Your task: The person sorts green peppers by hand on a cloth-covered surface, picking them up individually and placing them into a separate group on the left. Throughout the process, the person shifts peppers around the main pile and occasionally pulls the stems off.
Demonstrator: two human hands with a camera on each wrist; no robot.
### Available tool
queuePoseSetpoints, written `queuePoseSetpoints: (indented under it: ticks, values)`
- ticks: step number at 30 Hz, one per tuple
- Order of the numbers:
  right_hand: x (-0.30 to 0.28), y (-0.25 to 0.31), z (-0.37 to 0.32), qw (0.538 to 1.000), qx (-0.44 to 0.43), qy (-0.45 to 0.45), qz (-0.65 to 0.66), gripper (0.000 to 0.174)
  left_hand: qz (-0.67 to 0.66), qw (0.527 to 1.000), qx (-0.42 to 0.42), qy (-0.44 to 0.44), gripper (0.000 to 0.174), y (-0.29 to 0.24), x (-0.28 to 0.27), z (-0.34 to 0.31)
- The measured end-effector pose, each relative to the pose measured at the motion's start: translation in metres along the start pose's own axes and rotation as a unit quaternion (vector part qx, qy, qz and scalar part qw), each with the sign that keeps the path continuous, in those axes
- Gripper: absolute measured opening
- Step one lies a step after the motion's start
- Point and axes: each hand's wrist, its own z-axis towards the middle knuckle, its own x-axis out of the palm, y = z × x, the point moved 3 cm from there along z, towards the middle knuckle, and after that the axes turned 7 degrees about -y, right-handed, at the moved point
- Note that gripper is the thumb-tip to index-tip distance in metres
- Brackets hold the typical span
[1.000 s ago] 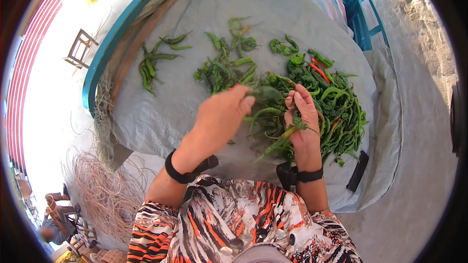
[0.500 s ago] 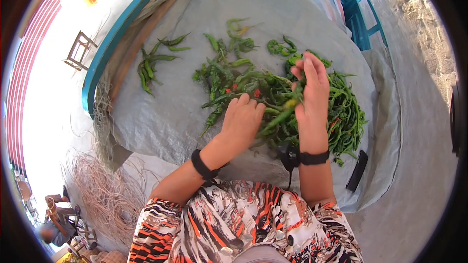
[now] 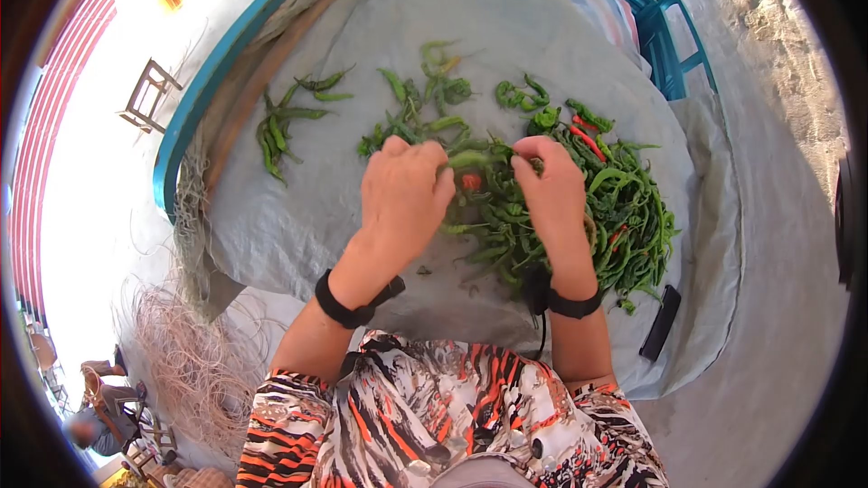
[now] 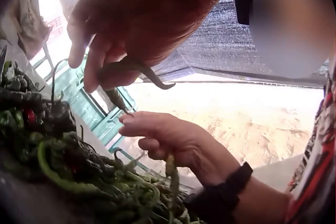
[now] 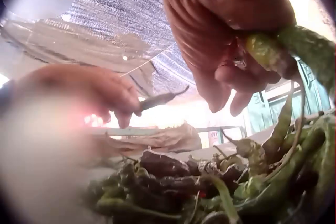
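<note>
My left hand grips a green chili pepper, whose curved end sticks out past the fingers in the left wrist view. Opposite it, my right hand has its thumb and forefinger curved toward that pepper. Tucked in the right palm are a yellowish-green chili pepper and a darker green one. Below both hands spreads a large pile of chili peppers, mostly green and wrinkled, with a few red ones among them.
A small group of green peppers lies apart at the left on the grey sheet. A black object sits at the sheet's right edge. Tangled twine and a small stool are at left; a seated person is at lower left.
My left hand went down to the pile's near side, then came back up and left, holding a pepper. The right hand rose, then lowered and turned toward the left one.
</note>
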Motion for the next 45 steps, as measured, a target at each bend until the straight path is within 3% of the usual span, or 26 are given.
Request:
queuePoseSetpoints:
  ticks: [1, 4, 5, 7, 10, 11, 13, 14, 16, 20, 23, 26, 29, 31, 35, 39, 41, 43, 45]
  values:
    - [-0.001, 0.009, -0.001, 0.998, 0.050, 0.027, -0.042, 0.028, 0.011, 1.000, -0.015, -0.017, 0.011, 0.003, 0.003, 0.007]
    - [0.007, 0.010, 0.002, 0.988, 0.023, 0.051, -0.144, 0.029, 0.059, 0.983, 0.034, -0.173, 0.016, 0.008, 0.003, 0.024]
    - [0.012, 0.007, 0.007, 0.988, 0.047, 0.060, -0.137, 0.035, 0.050, 0.984, 0.049, -0.163, 0.021, 0.005, 0.005, 0.024]
    - [0.024, -0.003, 0.016, 0.988, -0.012, 0.045, -0.150, 0.036, 0.031, 0.987, 0.080, -0.138, 0.032, -0.006, 0.010, 0.021]
    - [0.045, -0.024, 0.020, 0.980, -0.088, 0.085, -0.157, 0.034, 0.007, 0.981, 0.179, 0.075, 0.036, 0.003, 0.056, 0.006]
    - [0.050, -0.029, 0.021, 0.975, -0.114, 0.109, -0.158, 0.032, 0.051, 0.979, 0.177, 0.090, 0.035, 0.006, 0.064, 0.002]
    - [0.041, -0.017, 0.025, 0.972, -0.057, 0.147, -0.175, 0.024, 0.137, 0.969, 0.171, 0.117, 0.034, 0.006, 0.073, -0.001]
    - [0.037, -0.011, 0.026, 0.968, -0.029, 0.167, -0.184, 0.021, 0.129, 0.971, 0.170, 0.111, 0.033, 0.007, 0.075, 0.001]
    - [0.026, -0.011, 0.028, 0.983, -0.017, 0.112, -0.144, 0.015, 0.113, 0.974, 0.168, 0.102, 0.030, 0.009, 0.077, 0.004]
    - [0.002, 0.003, 0.035, 0.988, -0.002, 0.056, -0.146, 0.021, 0.111, 0.971, 0.196, 0.079, 0.029, 0.010, 0.085, 0.008]
    - [-0.006, 0.009, 0.041, 0.996, -0.017, 0.006, -0.085, 0.023, 0.129, 0.969, 0.186, 0.103, 0.029, 0.011, 0.096, 0.010]
    - [-0.006, 0.005, 0.043, 0.995, 0.021, -0.070, 0.060, 0.025, 0.129, 0.970, 0.156, 0.136, 0.027, 0.018, 0.108, 0.013]
    - [-0.019, 0.003, 0.044, 0.994, 0.094, -0.033, 0.035, 0.028, 0.106, 0.974, 0.154, 0.128, 0.024, 0.020, 0.105, 0.015]
    - [-0.020, -0.017, 0.039, 0.998, 0.059, -0.001, -0.029, 0.029, 0.091, 0.976, 0.155, 0.121, 0.023, 0.019, 0.098, 0.017]
    - [-0.016, -0.031, 0.032, 0.982, 0.030, 0.056, -0.179, 0.029, 0.066, 0.995, 0.056, 0.048, 0.026, 0.027, 0.085, 0.031]
    - [0.000, -0.043, 0.032, 0.966, 0.018, 0.124, -0.228, 0.034, 0.036, 0.998, -0.049, -0.007, 0.033, 0.031, 0.067, 0.042]
    - [0.010, -0.049, 0.034, 0.952, 0.031, 0.159, -0.258, 0.044, 0.028, 0.999, -0.026, -0.031, 0.037, 0.023, 0.059, 0.041]
    - [0.016, -0.059, 0.032, 0.953, -0.017, 0.168, -0.253, 0.049, 0.037, 0.997, 0.053, -0.045, 0.040, 0.011, 0.054, 0.030]
    - [0.020, -0.063, 0.034, 0.949, -0.052, 0.182, -0.253, 0.050, 0.022, 0.992, 0.124, 0.026, 0.039, 0.002, 0.056, 0.016]
